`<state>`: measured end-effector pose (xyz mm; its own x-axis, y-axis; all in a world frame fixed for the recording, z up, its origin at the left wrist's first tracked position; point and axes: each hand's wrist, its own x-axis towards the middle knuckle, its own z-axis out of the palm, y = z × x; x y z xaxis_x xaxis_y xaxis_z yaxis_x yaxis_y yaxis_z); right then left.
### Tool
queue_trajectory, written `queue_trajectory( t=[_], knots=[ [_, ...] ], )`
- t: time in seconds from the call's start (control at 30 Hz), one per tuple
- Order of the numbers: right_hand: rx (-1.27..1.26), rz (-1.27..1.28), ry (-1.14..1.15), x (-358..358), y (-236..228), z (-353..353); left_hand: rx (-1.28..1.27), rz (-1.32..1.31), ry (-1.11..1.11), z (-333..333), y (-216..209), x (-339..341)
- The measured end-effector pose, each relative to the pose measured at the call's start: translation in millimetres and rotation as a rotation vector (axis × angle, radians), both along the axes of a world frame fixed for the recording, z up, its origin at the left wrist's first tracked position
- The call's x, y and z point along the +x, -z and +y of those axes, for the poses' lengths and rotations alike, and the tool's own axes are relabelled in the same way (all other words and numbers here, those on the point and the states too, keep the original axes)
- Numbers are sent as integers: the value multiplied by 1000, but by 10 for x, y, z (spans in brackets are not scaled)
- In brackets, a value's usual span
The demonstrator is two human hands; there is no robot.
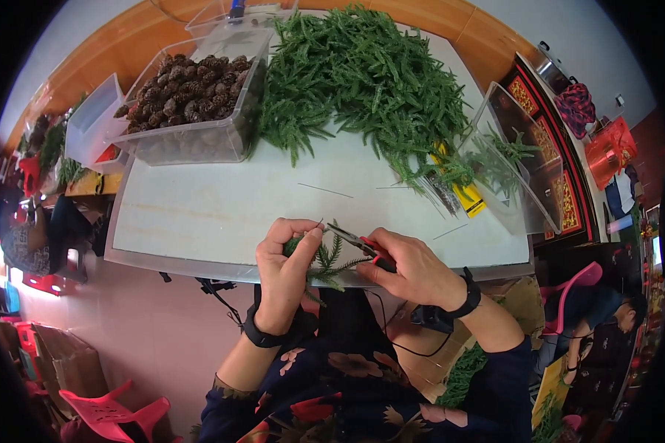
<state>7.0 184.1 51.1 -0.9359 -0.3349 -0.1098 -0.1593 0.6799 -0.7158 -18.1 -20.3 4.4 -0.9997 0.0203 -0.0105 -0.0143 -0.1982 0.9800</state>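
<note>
Near the table's front edge, my left hand (282, 258) is closed around the stem end of a green artificial pine sprig (331, 260), whose needled tips hang down toward my right hand. My right hand (410, 269) grips pliers (373, 253) with red and black handles. The metal jaws point left and reach close to my left fingertips; whether they bite on a wire there is too small to tell. Thin dark wires (325, 190) lie on the white tabletop (199, 214) beyond my hands.
At the back left stands a clear plastic bin (236, 136) full of pine cones (188, 88). A large heap of green sprigs (369, 81) covers the back middle. A clear container (521, 173) tilts at the right, beside a yellow package (469, 199). Another person (606, 317) bends at the far right.
</note>
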Motion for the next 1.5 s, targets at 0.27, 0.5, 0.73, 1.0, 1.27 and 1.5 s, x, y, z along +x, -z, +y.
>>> queue_trajectory(
  t=[0.27, 0.5, 0.73, 1.0, 1.27, 1.5],
  knots=[
    [-14, 41, -15, -107, -27, -88, -52, 24, -48, 23, 56, -28],
    [0, 82, -28, -132, 28, -79, -41, 14, -55, 23, 43, -69],
    [99, 263, -7, -133, 68, -86, -68, 9, -18, 5, 47, -85],
    [754, 691, 45, -149, 25, -44, 226, -268, 178, 5, -53, -63],
    [1287, 1102, -44, -226, -367, 20, 320, -305, 252, 95, -20, -86],
    [383, 239, -30, -175, -487, 195, 39, -109, 192, 40, -42, 2]
  ],
)
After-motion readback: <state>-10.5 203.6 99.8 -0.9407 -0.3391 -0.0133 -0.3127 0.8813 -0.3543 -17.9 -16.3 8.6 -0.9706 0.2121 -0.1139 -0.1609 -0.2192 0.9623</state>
